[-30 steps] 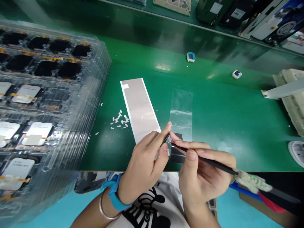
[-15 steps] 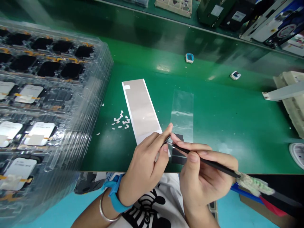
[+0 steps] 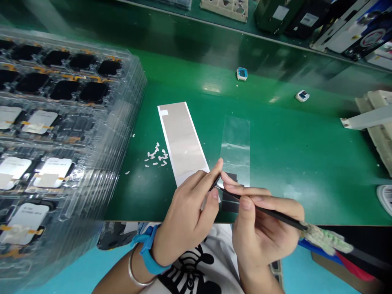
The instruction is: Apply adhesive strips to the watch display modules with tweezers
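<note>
The small dark part (image 3: 214, 183) is pinched between the thumb and forefinger of the left hand (image 3: 190, 200), its long axis slanting away from the body and rightward. The right hand (image 3: 266, 228), fingers closed on black tweezers (image 3: 280, 214), brings their tips to the part from the right; whether they grip it or only touch is too small to tell. The left hand is nearer. Beyond lie a beige sheet (image 3: 183, 136), a clear film (image 3: 236, 132) to its right, and white scraps (image 3: 165, 156) on the desk (image 3: 306, 163) to its left.
</note>
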The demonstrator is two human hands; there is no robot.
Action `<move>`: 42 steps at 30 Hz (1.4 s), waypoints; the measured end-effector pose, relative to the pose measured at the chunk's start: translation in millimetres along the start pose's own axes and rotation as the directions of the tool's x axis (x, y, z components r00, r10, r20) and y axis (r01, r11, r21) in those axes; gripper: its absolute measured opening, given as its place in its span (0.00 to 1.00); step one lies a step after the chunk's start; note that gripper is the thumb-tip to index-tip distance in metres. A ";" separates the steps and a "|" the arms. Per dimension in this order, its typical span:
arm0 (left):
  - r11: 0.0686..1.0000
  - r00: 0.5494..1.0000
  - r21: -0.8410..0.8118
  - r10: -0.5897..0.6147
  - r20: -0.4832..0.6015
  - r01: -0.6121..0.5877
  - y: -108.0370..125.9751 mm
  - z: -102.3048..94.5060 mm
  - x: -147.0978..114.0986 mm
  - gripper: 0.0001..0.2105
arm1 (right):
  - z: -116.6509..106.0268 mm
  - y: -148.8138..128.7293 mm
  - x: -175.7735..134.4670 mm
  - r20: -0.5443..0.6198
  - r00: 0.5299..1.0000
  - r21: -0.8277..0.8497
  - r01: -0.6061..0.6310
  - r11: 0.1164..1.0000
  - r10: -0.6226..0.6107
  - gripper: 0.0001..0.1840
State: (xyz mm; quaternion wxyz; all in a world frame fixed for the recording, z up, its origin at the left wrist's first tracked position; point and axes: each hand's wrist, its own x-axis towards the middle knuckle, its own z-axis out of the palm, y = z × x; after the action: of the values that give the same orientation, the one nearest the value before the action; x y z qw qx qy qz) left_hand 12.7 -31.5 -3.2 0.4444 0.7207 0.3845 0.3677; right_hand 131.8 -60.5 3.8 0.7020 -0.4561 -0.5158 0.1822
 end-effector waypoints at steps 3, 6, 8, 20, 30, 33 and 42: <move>1.000 1.000 -0.009 0.002 0.000 -0.002 -0.2 -0.1 1.0 0.24 | -0.7 -0.3 -0.1 -0.017 1.000 -0.011 0.000 1.000 0.000 0.14; 1.000 1.000 0.003 -0.004 0.002 0.004 -0.2 -0.1 1.8 0.24 | -1.5 -0.8 0.0 -0.009 1.000 0.004 -0.008 1.000 0.008 0.15; 1.000 1.000 0.018 -0.009 0.006 0.009 0.2 -0.2 1.7 0.24 | -1.9 -0.9 0.6 0.012 1.000 0.017 -0.019 1.000 0.019 0.15; 0.981 0.997 0.187 0.067 -0.044 -0.057 -3.0 1.9 5.4 0.21 | -0.3 0.6 2.4 -0.050 0.997 0.062 -0.062 0.996 0.065 0.12; 0.973 0.995 0.216 0.089 -0.047 -0.077 -4.3 2.3 5.9 0.23 | -0.9 0.9 -3.7 -0.022 1.000 -0.041 -0.008 0.999 0.007 0.14; 0.974 0.995 0.214 0.085 -0.044 -0.074 -3.2 2.5 5.7 0.22 | -0.7 0.8 -2.7 -0.045 0.999 -0.057 -0.021 0.998 0.019 0.13; 0.976 0.997 0.205 0.077 -0.028 -0.070 -5.2 4.2 8.0 0.22 | 3.0 0.9 1.5 -0.063 0.998 -0.053 -0.010 0.999 0.007 0.11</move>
State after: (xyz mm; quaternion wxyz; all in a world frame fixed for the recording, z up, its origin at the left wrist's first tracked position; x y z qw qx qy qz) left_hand 18.6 -24.4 -7.9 0.3476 0.7693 0.4012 0.3555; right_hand 129.9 -57.6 4.1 0.7047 -0.4821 -0.4962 0.1572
